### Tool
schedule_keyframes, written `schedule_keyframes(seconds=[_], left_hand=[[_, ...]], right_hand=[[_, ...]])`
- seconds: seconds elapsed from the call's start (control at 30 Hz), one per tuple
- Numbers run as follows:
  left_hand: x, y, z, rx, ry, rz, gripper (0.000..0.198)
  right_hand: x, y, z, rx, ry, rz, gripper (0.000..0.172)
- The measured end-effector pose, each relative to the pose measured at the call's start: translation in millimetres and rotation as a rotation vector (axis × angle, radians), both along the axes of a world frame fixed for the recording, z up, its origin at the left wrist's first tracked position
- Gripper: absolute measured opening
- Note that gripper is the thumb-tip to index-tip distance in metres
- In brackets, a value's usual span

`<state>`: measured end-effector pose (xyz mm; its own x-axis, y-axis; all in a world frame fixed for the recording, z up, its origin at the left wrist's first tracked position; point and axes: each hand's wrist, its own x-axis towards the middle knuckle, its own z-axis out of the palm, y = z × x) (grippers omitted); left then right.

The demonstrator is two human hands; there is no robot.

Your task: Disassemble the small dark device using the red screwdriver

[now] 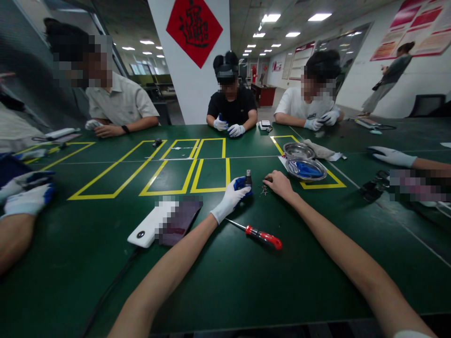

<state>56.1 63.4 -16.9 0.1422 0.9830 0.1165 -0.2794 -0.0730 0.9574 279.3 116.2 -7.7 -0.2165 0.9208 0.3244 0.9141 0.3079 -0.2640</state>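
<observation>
My left hand [232, 198], in a white glove with blue on the palm side, grips a small black cylindrical part [248, 178] and keeps it upright above the table. My right hand [280, 184] is bare and rests on the table with its fingers bent and the fingertips close together. Anything between those fingertips is too small to make out. Right beside them lies a small pile of screws [264, 190]. Nearer to me, a screwdriver [262, 236] with a red and black handle lies on the table, its shaft pointing toward my left wrist.
A white device [150, 227] with a cable and a dark flat item [183, 220] lie left of my forearm. Metal bowls [306, 177], one holding blue-and-white gloves, stand beyond my right hand. Yellow tape [169, 192] marks the green table [218, 291]. Co-workers sit around it.
</observation>
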Motion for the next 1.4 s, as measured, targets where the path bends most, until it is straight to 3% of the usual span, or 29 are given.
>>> schedule_keyframes(seconds=[0.67, 0.77, 0.87, 0.97, 1.07, 1.4], left_hand=[[0, 6, -9.0, 0.025, 0.003, -0.003, 0.054], [-1, 6, -9.3, 0.028, -0.010, -0.016, 0.055], [-2, 5, -8.9, 0.030, -0.043, -0.040, 0.056], [-2, 4, -7.1, 0.018, -0.067, -0.042, 0.053], [-2, 3, -3.5, -0.015, -0.080, -0.031, 0.050], [0, -4, 8.4, -0.069, -0.135, -0.001, 0.046]], right_hand=[[-22, -4, 9.0, 0.053, -0.186, 0.203, 0.015], [-22, -4, 9.9, 0.015, -0.062, 0.158, 0.009], [-22, -3, 11.0, -0.045, 0.264, 0.153, 0.011], [-28, -4, 12.4, -0.127, 0.629, 0.228, 0.020], [-42, -10, 13.3, -0.198, 0.829, 0.305, 0.025], [-67, -33, 17.8, 0.127, 0.625, 0.352, 0.016]])
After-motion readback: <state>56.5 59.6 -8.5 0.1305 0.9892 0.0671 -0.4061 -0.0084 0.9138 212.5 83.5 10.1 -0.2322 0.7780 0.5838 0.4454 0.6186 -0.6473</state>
